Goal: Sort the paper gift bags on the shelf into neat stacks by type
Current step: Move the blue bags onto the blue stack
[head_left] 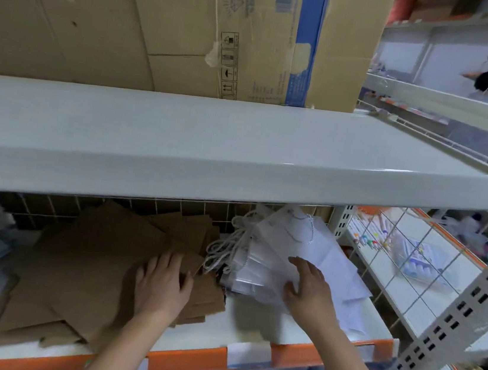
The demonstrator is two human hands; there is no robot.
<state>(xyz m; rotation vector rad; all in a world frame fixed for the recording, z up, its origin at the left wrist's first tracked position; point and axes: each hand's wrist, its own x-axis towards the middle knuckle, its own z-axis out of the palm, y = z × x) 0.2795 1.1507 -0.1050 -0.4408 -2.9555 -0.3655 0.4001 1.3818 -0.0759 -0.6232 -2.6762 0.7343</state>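
While the left hand (161,282) presses flat and the right hand (307,286) rests open-fingered, neither gripping, brown bags (96,258) lie fanned left of the white bags (295,253); risk: overhanging the shelf (217,330) edge, either heap may slide off.

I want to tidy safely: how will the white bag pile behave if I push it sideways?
The white bags lie fanned, so they will probably slide apart. Their cord handles hang loose and may snag the brown bags. They look thin and probably floppy.

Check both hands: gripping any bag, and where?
Nothing gripped. Left hand rests flat on the brown paper bags; right hand lies open on the white bags.
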